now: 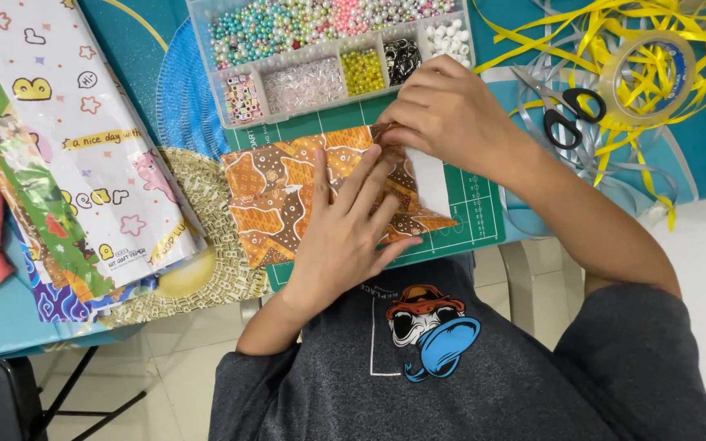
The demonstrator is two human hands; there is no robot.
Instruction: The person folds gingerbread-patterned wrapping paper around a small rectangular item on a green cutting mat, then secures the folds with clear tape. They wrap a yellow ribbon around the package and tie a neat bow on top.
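batik paper (pixel 279 192), under left hand (pixel 345 237), right hand (pixel 443 114) pinching edge

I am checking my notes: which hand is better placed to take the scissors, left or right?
Right, probably. The right hand is near the scissors, its fingers pinching the upper edge of the patterned paper. The left hand lies flat on that paper, farther from them, and seems to hold it down.

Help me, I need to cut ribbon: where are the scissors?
The scissors lie at upper right, on grey ribbon, between the right hand and the tape roll.
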